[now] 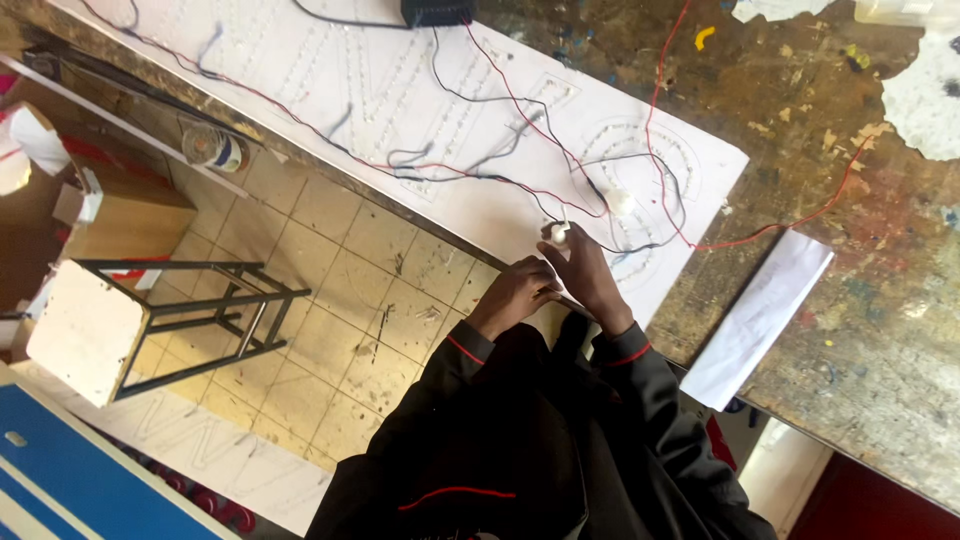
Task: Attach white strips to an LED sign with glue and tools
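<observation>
A white board (360,90) with rows of small lights set in letter shapes lies on a worn workbench (860,230). Red and black wires (500,180) run across it. My right hand (588,272) pinches a small white piece (560,235) upright over the board's near edge, where the wires meet. My left hand (515,292) sits just beside it, fingers curled over that same edge and touching the right hand. Both arms wear dark sleeves with a red stripe.
A black box (437,10) sits at the board's far end. A folded white paper (760,315) lies on the bench to the right. On the tiled floor stand a metal-legged stool (100,320), a wooden box (130,215) and a small can (213,148). A blue panel (70,480) fills the lower left corner.
</observation>
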